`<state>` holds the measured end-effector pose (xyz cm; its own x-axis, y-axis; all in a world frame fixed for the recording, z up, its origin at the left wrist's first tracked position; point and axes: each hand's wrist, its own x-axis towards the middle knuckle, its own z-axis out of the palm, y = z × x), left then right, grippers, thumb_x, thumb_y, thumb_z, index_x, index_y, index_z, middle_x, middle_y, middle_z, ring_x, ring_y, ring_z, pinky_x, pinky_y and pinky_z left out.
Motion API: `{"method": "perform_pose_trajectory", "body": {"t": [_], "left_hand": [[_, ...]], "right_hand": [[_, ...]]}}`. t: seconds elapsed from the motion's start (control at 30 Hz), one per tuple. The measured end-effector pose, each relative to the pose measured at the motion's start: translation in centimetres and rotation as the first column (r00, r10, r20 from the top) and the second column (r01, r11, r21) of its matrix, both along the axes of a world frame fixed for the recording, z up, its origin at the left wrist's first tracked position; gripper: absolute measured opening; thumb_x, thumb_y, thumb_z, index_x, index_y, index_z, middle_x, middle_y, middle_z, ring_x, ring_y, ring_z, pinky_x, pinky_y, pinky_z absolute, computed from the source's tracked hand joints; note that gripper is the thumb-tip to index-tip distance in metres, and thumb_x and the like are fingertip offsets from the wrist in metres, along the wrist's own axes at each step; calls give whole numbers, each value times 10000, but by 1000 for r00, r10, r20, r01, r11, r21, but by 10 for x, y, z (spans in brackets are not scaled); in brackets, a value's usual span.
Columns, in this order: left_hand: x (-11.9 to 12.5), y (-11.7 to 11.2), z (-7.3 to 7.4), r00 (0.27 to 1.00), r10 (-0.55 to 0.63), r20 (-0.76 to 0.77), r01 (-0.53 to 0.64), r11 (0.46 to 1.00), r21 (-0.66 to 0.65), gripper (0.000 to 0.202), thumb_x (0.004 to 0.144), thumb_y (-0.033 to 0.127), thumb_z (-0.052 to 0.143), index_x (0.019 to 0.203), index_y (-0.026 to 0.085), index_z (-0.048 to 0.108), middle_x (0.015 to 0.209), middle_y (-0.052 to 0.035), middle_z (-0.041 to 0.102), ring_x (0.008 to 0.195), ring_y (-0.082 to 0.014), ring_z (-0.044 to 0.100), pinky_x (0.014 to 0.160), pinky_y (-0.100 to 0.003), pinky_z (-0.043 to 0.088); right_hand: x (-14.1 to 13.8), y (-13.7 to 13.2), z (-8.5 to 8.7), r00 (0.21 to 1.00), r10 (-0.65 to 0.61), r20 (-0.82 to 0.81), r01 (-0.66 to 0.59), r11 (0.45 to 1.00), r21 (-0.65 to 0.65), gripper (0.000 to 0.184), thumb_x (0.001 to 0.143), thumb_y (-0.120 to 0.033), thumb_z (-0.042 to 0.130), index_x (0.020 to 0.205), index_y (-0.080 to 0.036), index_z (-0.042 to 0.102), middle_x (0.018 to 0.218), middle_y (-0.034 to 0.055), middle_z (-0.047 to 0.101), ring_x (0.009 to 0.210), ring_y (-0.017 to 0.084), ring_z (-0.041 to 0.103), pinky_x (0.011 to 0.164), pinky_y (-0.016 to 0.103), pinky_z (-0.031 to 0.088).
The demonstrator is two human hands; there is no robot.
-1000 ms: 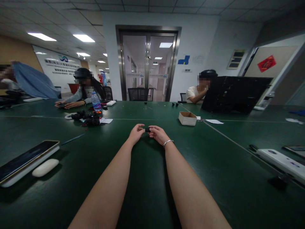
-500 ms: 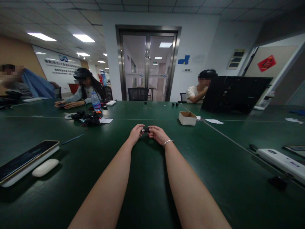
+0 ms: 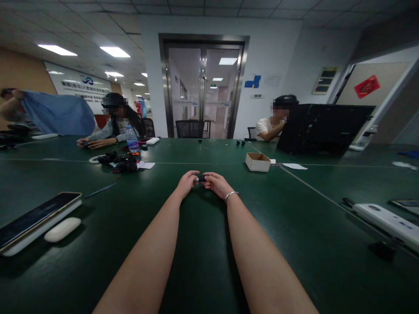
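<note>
Currently, handling is in progress: L hand [image 3: 187, 183] and R hand [image 3: 217, 183] are both pinched narrow, L at the silvery end and R at the dark end of a small black object [image 3: 202, 178]; pickup done, set-down not yet, other remaining steps can't be told. It sits btwn the fingertips, over the table [image 3: 203, 244], w/ open box [image 3: 257, 165] beyond, to R, and phone [image 3: 41, 213] nearer, well L.

Glass doors [image 3: 185, 87] (metal-framed) stand in a pale wall [image 3: 275, 52] beneath a tiled ceiling [image 3: 225, 8]
</note>
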<state>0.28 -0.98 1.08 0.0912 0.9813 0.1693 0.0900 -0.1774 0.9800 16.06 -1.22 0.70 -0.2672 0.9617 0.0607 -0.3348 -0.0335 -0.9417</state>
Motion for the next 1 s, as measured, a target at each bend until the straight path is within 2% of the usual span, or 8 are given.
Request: {"method": "perform_pose_trajectory", "body": {"t": [0.2,0.27,0.4,0.73,0.87,1.0], "left_hand": [[0,1,-2,1000,-14,1,14,1000,22,311,742,247,479,998,128,610,541,15,514,437,-89,415,452,-200,310],[0,1,-2,999,-34,-7,34,999,13,308,781,283,437,969,117,616,513,14,492,432,-92,412,449,-203,304],[1,-1,-1,1000,-6,-11,6,1000,19,308,770,252,464,1025,138,593,603,8,532,458,-82,434,452,-195,306],[0,-2,2,1000,-24,-14,25,999,20,313,793,262,420,996,111,604,534,11,499,433,-87,407,441,-197,298],[0,-2,1,1000,2,-9,-1,1000,15,323,773,211,433,1041,117,587,562,16,517,433,-79,410,440,-191,297],[1,-2,1,1000,-21,-9,22,999,27,306,809,253,413,997,108,606,533,14,500,426,-81,403,435,-195,297]], "right_hand": [[-1,0,0,1000,-8,-12,7,1000,-10,188,705,-134,656,881,-137,587,643,31,620,523,83,559,499,199,466],[-1,-1,1,1000,-10,-11,10,1000,-11,191,703,-133,657,881,-136,585,640,31,620,523,84,560,506,201,469],[0,-1,1,1000,-13,-8,13,1000,-10,198,700,-141,657,885,-135,587,641,37,621,525,85,558,510,204,467],[0,1,-1,1000,-14,-10,14,1000,-12,208,687,-142,653,883,-134,581,622,31,617,522,89,558,506,208,468],[-1,2,-2,1000,-12,-20,12,1000,-4,217,675,-149,668,874,-139,584,630,24,613,520,88,556,507,212,469],[0,3,-3,1000,-11,-15,11,1000,-3,206,684,-147,652,878,-138,585,634,31,619,521,88,559,511,210,470]]}}
